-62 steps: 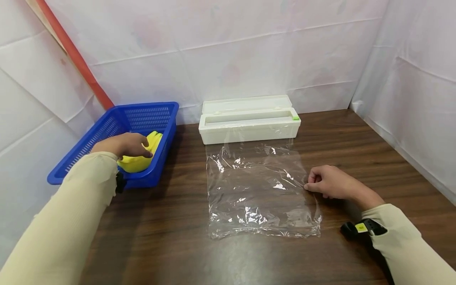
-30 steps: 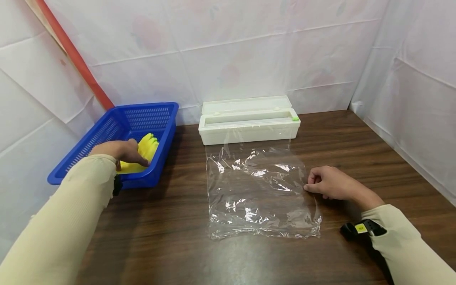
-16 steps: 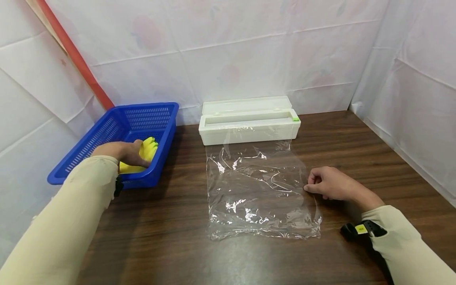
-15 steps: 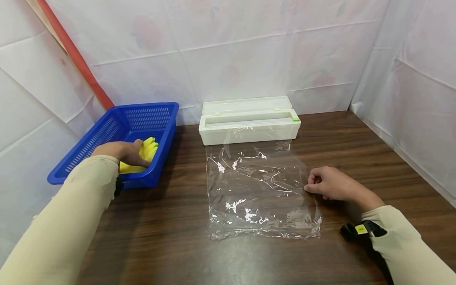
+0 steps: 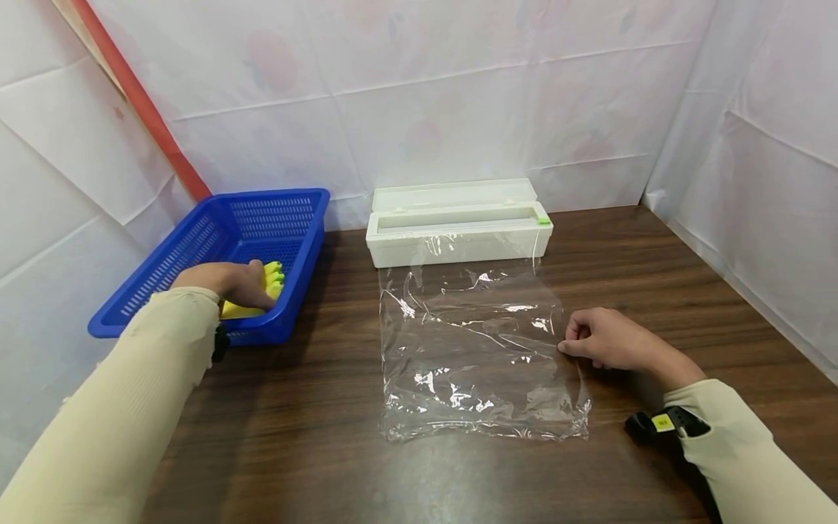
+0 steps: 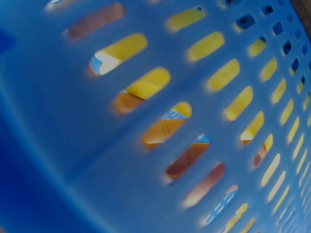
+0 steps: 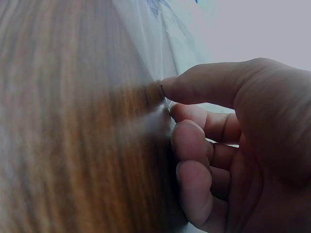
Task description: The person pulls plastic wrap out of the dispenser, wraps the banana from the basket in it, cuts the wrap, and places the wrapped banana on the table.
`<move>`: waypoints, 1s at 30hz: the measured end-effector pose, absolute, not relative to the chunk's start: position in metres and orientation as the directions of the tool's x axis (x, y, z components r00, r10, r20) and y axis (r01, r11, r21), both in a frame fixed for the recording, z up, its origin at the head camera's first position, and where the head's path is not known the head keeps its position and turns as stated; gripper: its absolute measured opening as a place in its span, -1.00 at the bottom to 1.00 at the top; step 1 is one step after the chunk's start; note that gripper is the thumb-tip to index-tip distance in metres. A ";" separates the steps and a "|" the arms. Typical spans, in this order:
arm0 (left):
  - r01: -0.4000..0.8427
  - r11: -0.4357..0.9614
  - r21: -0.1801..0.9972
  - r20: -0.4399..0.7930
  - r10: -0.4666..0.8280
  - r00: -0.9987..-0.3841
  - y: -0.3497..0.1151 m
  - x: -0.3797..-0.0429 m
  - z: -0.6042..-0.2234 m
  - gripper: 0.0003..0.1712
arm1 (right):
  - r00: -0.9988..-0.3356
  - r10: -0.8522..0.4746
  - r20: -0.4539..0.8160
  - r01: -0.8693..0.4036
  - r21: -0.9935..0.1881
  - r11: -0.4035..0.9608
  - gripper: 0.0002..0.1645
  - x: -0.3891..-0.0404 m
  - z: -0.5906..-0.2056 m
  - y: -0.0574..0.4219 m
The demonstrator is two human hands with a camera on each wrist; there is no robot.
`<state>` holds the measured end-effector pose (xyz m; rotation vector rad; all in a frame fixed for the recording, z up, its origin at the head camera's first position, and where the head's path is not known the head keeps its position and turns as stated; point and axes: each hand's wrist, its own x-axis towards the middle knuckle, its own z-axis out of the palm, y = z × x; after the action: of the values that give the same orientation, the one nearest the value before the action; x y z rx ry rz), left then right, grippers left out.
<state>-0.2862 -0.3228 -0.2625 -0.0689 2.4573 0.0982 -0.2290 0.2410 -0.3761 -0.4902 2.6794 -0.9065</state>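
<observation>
Two bare hands in play, all places relative to the clear film sheet [image 5: 468, 335] lying on the brown wood-grain table [image 5: 294, 444]. Left hand [image 5: 219, 282]: well left of the film, down inside the blue basket [image 5: 306, 269], gripping a yellow banana bunch [image 5: 273, 279], thumb on the side toward the film; greenish tips stick out past the hand on the far side. The bunch sits in the basket, at its near end. Left wrist view is mostly slotted basket wall, with yellow fruit and bits of fingers showing through the slots; full finger wrap can't be read there. Right hand [image 5: 605, 336]: at the film's right edge, thumb and index finger pinching that edge, other fingers curled in beneath; right wrist view confirms the pinch, close to the tabletop. Film itself is wrinkled, glossy, near edge crumpled. Directly behind the film: white box [image 5: 396, 249], lid [image 5: 455, 193] tipped back, film running up over the box's front; green tab [image 5: 544, 220] at the box's right end. Right of the film, nearer the camera: black wrist strap [image 5: 687, 421] with yellow label. Far left, beyond the basket: red strip [image 5: 136, 94] slanting up along white sheeting [image 5: 425, 102].
</observation>
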 end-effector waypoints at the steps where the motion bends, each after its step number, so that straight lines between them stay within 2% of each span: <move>1: -0.076 0.995 0.063 -0.632 -0.019 -0.774 -0.323 -0.286 -0.263 0.08 | -0.906 -0.398 -0.142 -0.229 -0.625 0.746 -0.74 -0.229 -0.376 0.241; 6: -0.066 0.991 0.120 -0.624 0.024 -0.781 -0.324 -0.283 -0.264 -0.03 | -0.907 -0.399 -0.137 -0.233 -0.626 0.744 -0.74 -0.230 -0.377 0.240; 15: 0.017 0.989 0.145 -0.509 0.090 -0.856 -0.326 -0.274 -0.261 -0.35 | -0.908 -0.395 -0.140 -0.229 -0.623 0.748 -0.73 -0.229 -0.377 0.240; 18: 0.051 0.986 0.156 -0.455 0.118 -0.883 -0.328 -0.271 -0.260 -0.24 | -0.908 -0.397 -0.137 -0.234 -0.620 0.749 -0.74 -0.229 -0.377 0.240; 23: 0.158 0.983 0.094 -0.328 0.180 -0.927 -0.331 -0.267 -0.258 -0.02 | -0.907 -0.401 -0.131 -0.241 -0.619 0.747 -0.74 -0.229 -0.375 0.240; 30: 0.213 0.977 0.033 -0.250 0.214 -0.944 -0.335 -0.264 -0.259 -0.17 | -0.906 -0.403 -0.133 -0.241 -0.621 0.746 -0.73 -0.228 -0.375 0.240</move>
<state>-0.2635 -0.3348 -0.2592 0.3150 2.8694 0.0076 -0.2282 0.2400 -0.3754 -0.5053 2.6876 -0.9042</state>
